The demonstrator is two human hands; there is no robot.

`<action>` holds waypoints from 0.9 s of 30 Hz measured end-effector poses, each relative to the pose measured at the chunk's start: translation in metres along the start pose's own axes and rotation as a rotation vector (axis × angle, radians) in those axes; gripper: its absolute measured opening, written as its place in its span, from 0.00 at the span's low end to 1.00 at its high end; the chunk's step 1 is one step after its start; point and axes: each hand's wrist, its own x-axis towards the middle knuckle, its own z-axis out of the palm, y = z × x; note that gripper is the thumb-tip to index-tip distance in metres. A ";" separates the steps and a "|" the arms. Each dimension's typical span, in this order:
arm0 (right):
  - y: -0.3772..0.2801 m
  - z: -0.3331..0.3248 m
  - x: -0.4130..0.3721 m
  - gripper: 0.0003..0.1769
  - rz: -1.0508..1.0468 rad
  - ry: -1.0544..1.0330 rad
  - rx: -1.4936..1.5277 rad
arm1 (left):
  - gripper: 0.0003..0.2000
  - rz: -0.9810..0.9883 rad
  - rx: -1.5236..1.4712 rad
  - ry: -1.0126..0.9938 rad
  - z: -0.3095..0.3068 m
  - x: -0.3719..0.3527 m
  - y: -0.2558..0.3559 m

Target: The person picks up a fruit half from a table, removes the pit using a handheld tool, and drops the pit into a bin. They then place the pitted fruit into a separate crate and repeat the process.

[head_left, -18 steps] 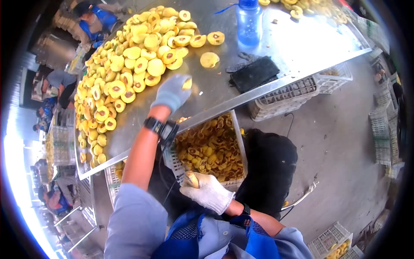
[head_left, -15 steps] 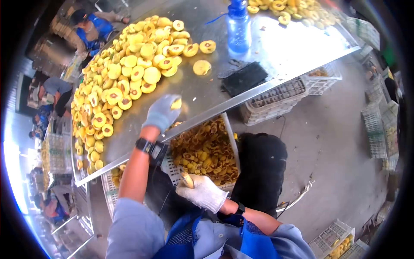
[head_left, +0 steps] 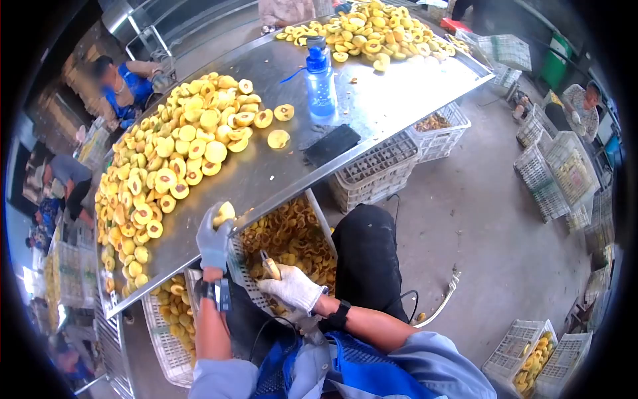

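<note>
My left hand (head_left: 213,241), in a grey glove, is closed on a yellow peach half (head_left: 225,212) at the near edge of the metal table (head_left: 256,166). A white-gloved right hand, my own (head_left: 294,287), grips a small tool (head_left: 271,266) with a wooden handle and a short metal tip. It hangs over a white crate (head_left: 322,216) filled with brownish peach scraps (head_left: 292,233). A big heap of halved yellow peaches (head_left: 193,143), many showing brown centres, covers the table's left side. Two stray halves lie beside the heap, one of them cut side up (head_left: 284,112).
On the table stand a blue water bottle (head_left: 320,83) and a flat black object (head_left: 332,144). Another peach heap (head_left: 379,33) lies at the far end. Crates (head_left: 372,174) are stacked under the edge; a second crate (head_left: 159,332) holds peaches at left. Other people work around.
My left hand, still with a peach half, has come back toward me and closer to the right hand. The tool's metal tip now shows. My view has shifted, revealing more of the far table.
</note>
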 end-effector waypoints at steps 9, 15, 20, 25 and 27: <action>0.007 0.005 0.003 0.24 -0.097 0.105 0.401 | 0.22 0.331 0.145 -0.314 -0.019 -0.106 0.035; 0.014 0.012 0.009 0.24 -0.152 0.101 0.367 | 0.23 0.212 -0.020 -0.265 -0.023 -0.130 0.038; -0.013 0.004 -0.005 0.23 -0.013 0.015 0.321 | 0.27 -0.114 -0.449 -0.122 -0.017 -0.138 0.029; -0.016 0.007 -0.009 0.24 -0.046 0.026 0.320 | 0.28 -0.097 -0.563 -0.088 -0.011 -0.140 0.012; -0.005 0.009 -0.003 0.27 -0.062 0.014 0.306 | 0.28 -0.171 -0.651 -0.095 -0.008 -0.141 0.008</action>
